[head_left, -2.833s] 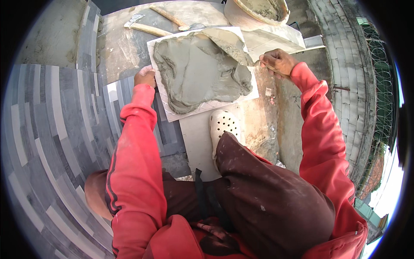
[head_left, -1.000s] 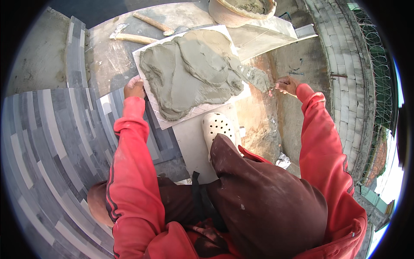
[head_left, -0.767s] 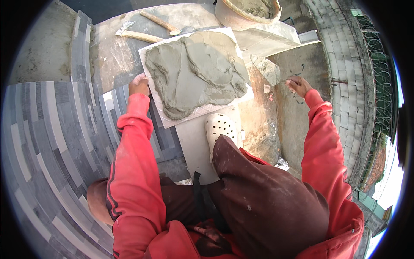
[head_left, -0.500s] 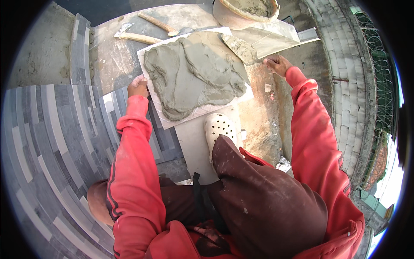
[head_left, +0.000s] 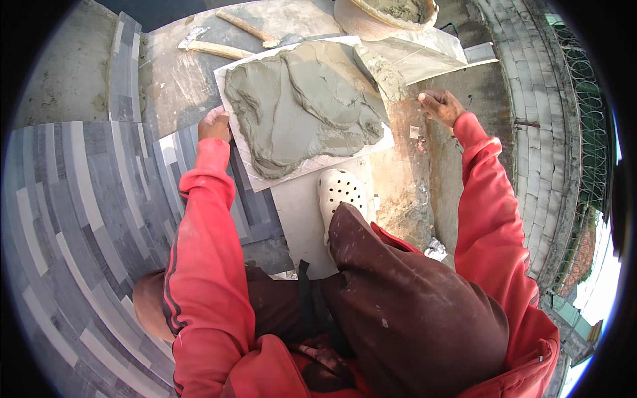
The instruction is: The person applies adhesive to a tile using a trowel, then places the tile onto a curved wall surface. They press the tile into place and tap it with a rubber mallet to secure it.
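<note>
A square tile [head_left: 265,184] with its pale back up carries a thick, uneven layer of wet grey mortar [head_left: 302,109]. My left hand [head_left: 213,125] grips the tile's left edge, fingers partly hidden. My right hand [head_left: 441,108] is closed beyond the tile's right side, seemingly around the handle of a mortar-coated trowel [head_left: 381,73]; most of that handle is hidden. The trowel's blade lies along the tile's upper right edge, overlapping it in this view. My foot in a pale clog [head_left: 342,189] is just below the tile's near edge.
Two wooden-handled tools, a hammer [head_left: 219,49] and another tool [head_left: 245,28], lie beyond the tile. A bucket of mortar [head_left: 381,26] stands at the far right beside a tile propped on edge [head_left: 431,56]. Grey striped tiles [head_left: 73,199] cover the left; a block wall [head_left: 541,132] runs along the right.
My right hand has shifted slightly right and nearer, and the trowel blade has turned a little with it. My left hand stays on the tile edge. The whole view has shifted slightly.
</note>
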Available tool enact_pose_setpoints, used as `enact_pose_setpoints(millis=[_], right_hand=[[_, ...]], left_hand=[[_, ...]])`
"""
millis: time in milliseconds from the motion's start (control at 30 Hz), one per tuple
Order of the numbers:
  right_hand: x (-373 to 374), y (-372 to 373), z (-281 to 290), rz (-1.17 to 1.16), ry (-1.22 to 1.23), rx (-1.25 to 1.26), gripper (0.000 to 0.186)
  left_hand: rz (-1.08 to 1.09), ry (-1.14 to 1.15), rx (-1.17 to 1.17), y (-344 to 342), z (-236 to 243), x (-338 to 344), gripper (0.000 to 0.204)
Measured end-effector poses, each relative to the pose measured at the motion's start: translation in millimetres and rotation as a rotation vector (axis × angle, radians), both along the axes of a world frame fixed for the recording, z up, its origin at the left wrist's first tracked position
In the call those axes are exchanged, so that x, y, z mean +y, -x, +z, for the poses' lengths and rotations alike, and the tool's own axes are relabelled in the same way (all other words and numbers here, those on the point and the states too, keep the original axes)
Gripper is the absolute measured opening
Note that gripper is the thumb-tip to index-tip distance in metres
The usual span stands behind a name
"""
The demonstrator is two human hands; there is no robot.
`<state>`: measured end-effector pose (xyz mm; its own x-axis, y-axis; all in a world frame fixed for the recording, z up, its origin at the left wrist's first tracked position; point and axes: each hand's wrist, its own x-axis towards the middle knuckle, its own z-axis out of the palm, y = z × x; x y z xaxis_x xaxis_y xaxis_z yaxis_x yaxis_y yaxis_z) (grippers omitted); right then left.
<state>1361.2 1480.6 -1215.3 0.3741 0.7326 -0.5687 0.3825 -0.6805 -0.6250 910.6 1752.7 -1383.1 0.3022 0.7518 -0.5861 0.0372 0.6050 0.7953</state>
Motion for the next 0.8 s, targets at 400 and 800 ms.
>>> enact_pose_setpoints(millis=[400,800], right_hand=[[26,65,58,0.085,-0.107,-0.122,0.041],[228,-63,132,-0.085,0.104,-0.064,0.024]], left_hand=[[0.038,-0.054,0.004,34,-25,13,0.031],[-0.031,-0.062,0.029,32,-14,14,0.032]])
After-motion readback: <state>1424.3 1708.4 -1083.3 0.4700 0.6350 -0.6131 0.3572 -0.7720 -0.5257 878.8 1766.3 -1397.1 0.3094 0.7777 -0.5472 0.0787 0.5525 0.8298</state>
